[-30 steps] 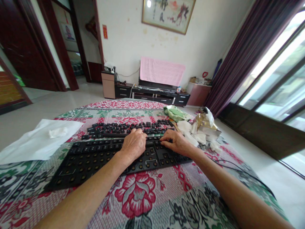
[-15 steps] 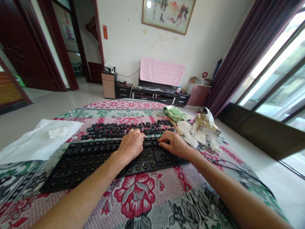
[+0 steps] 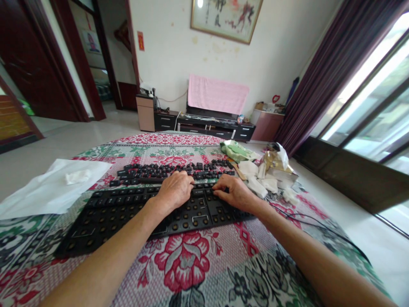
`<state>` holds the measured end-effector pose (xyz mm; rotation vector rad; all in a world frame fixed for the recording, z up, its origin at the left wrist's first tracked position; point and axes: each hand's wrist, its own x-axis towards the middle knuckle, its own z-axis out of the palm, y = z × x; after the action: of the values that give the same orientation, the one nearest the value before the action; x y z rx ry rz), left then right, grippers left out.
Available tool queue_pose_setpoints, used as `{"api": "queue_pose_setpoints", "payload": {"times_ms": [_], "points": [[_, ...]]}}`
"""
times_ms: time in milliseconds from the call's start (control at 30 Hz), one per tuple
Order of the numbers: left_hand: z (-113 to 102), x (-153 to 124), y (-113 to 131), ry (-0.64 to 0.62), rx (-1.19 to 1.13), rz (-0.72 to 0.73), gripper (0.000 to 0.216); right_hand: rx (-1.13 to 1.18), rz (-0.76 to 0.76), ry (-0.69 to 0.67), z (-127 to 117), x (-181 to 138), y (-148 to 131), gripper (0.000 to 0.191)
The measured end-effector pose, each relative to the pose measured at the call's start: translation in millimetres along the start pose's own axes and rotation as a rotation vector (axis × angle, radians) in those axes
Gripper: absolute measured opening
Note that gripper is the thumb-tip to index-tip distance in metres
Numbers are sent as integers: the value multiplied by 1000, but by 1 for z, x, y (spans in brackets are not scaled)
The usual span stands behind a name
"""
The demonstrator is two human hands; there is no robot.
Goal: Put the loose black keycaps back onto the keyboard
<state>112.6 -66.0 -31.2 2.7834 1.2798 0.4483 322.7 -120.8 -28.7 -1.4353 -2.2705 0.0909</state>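
Observation:
A black keyboard (image 3: 179,224) lies on the table; its back rows carry keycaps, while most of the front part shows bare key posts and some metal wire bars. My left hand (image 3: 177,187) is closed over the keyboard's back edge near the middle, fingertips mostly hidden. My right hand (image 3: 234,192) is on the back right part, thumb and forefinger bent close together at the top row; whatever is between them is too small to make out. Behind the keyboard lie many loose black keycaps (image 3: 153,171) in a long heap.
A white sheet (image 3: 41,192) with a folded tissue (image 3: 77,177) lies at left. To the right are crumpled tissues (image 3: 268,184), a green packet (image 3: 238,151), a gold tissue box (image 3: 277,168) and a black cable (image 3: 319,228). A floral cloth (image 3: 185,264) covers the table.
My left hand has shifted very slightly, its fingers easing back a little along the keyboard's rear edge. My right hand stays at nearly the same spot.

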Motion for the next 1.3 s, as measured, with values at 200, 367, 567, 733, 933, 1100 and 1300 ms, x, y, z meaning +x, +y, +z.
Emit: {"api": "queue_pose_setpoints", "payload": {"times_ms": [200,367,567,733,933,1100,1300], "points": [[-10,1,-16,-76,-69,96,26,22,17,-14,-1,0,-1,10],[-9,2,-10,-55,44,124,26,25,27,0,-1,0,-1,10],[-4,3,-5,-34,104,90,28,30,20,5,-1,0,-1,9],[-6,-1,2,-29,156,97,28,15,9,19,-1,0,-2,8],[-5,-1,1,-21,136,70,27,5,9,42,1,0,-2,7],[-3,-1,0,45,68,80,27,6,14,43,2,-1,-1,9],[5,2,10,129,-1,132,24,10,30,39,2,0,0,10]]}}
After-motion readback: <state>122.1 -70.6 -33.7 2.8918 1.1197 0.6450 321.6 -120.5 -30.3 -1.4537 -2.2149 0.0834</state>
